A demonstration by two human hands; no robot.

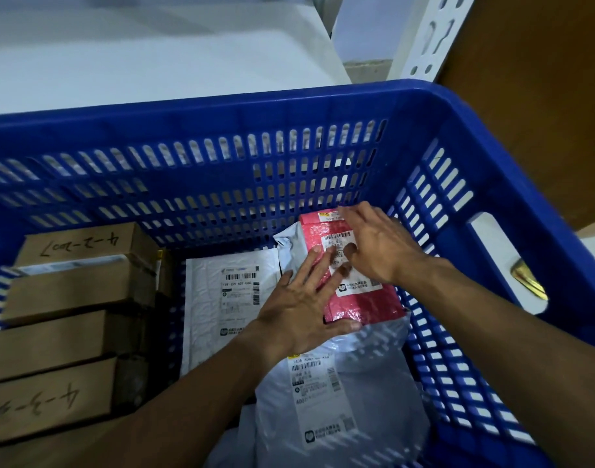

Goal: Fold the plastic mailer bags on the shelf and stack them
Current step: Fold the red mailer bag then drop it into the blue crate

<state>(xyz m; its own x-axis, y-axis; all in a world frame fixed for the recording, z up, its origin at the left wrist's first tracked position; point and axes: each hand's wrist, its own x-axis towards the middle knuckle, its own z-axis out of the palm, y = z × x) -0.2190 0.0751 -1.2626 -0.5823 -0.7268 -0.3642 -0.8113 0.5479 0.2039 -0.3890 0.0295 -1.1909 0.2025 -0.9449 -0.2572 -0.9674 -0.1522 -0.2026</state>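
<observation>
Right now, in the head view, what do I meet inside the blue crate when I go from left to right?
cardboard boxes → white bubble mailer → pink bubble mailer → crate's right wall. The grey mailers overlap the others, so I leave them out.

Inside the blue slotted plastic crate (222, 106), the left hand (296, 309) and right hand (377, 244) press flat on a pink bubble mailer bag (367, 307), seemingly lying atop grey plastic mailer bags (367, 346).

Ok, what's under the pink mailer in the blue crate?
A grey plastic mailer shows under the pink mailer at its near edge and left side. The left hand and right hand rest on the pink one; whatever lies deeper is covered.
</observation>
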